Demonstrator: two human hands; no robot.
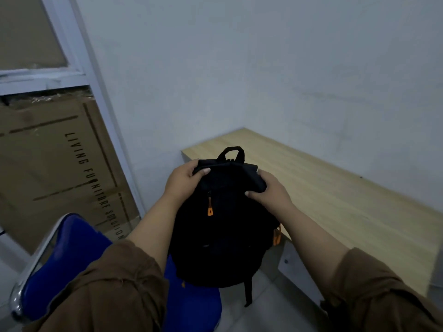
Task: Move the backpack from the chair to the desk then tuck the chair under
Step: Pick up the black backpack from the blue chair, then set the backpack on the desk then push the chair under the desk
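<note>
Fingers of the left hand [183,182] and right hand [268,190] curl tight around the top corners of a black backpack [223,236], thumbs pressed over bunched fabric, holding it upright between the blue chair [69,255] and the wooden desk [347,200]. The cloth crumples under the grip, suggesting a soft, fairly light bag; its top loop handle [231,153] stands free, a likely firmer hold.
</note>
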